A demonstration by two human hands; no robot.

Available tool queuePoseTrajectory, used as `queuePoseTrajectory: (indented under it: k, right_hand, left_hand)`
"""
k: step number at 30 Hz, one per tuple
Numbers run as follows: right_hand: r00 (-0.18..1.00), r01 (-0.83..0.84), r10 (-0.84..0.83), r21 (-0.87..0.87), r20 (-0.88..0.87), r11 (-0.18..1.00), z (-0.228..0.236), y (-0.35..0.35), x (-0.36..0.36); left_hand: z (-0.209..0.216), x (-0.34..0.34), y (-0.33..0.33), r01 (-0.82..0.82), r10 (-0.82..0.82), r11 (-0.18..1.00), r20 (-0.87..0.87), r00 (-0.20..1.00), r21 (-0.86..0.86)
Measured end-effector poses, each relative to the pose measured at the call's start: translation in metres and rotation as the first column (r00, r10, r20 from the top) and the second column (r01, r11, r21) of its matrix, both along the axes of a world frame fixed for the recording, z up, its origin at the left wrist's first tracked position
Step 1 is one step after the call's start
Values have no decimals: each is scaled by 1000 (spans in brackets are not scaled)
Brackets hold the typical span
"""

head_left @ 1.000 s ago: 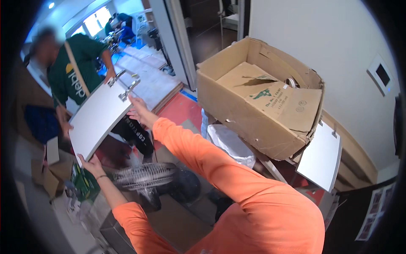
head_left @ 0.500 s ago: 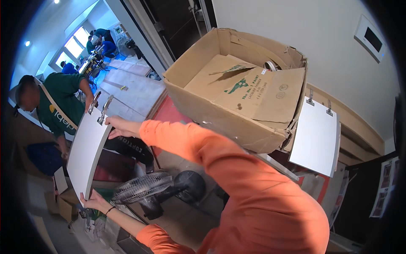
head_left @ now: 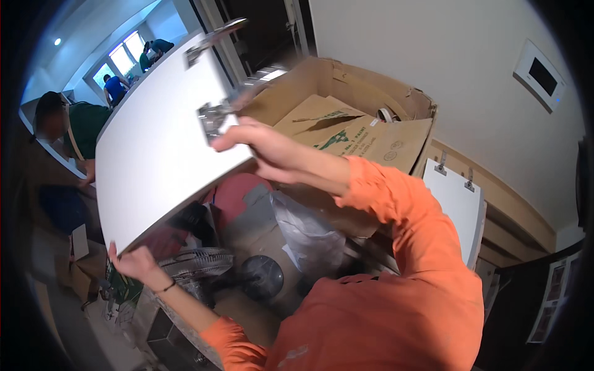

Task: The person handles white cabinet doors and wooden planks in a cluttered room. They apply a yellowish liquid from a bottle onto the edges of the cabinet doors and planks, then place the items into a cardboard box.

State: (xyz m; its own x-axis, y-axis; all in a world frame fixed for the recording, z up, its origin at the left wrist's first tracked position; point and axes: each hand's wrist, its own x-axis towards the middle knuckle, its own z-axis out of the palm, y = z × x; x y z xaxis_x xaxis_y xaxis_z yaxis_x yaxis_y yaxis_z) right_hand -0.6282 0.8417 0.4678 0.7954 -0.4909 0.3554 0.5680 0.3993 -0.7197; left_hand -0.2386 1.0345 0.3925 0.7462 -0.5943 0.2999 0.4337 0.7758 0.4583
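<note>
A white cabinet door [head_left: 162, 145] is held up at a tilt between my two hands. Metal hinges [head_left: 213, 117] stick out from its upper part, smeared by motion. My right hand [head_left: 266, 145] grips its right edge beside the lower hinge, thumb on the white face. At the door's lower left corner, my left hand [head_left: 137, 263] has its fingers round the edge. Behind the door's left edge stands a co-worker in a green shirt [head_left: 88, 123], mostly hidden by the door; whether their hand [head_left: 90, 172] touches it I cannot tell.
A big open cardboard box [head_left: 328, 80] holds flattened cardboard. Another white cabinet door with hinges [head_left: 455, 201] leans at right near wooden shelves [head_left: 526, 222]. Below me lie a fan [head_left: 201, 263] and a plastic bag [head_left: 306, 232]. Several people work in the far room.
The cabinet door has come closer and up to the right, its hinged end now in front of the cardboard box. My right hand moved right with it. The co-worker's hand near the hinges is gone from there.
</note>
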Motion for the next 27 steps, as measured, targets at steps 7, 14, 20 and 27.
queuePoseTrajectory:
  k: [7, 14, 20, 27]
  right_hand:
    - [781, 624, -622, 121, -56, 772, -29, 49, -159]
    - [485, 843, -862, 340, -145, 417, -77, 67, -240]
    - [306, 939, -899, 258, -315, 229, -132, 73, -246]
    - [278, 956, -875, 208, -396, 209, -148, 65, -223]
  left_hand:
    - [12, -142, -192, 534, -530, 843, -79, 845, 57]
    - [-22, -255, -317, 715, -727, 568, -157, 668, 407]
    - [-56, -265, -400, 97, -969, 169, 148, 197, 981]
    - [-135, -309, -432, -238, -971, 226, 238, 23, 945]
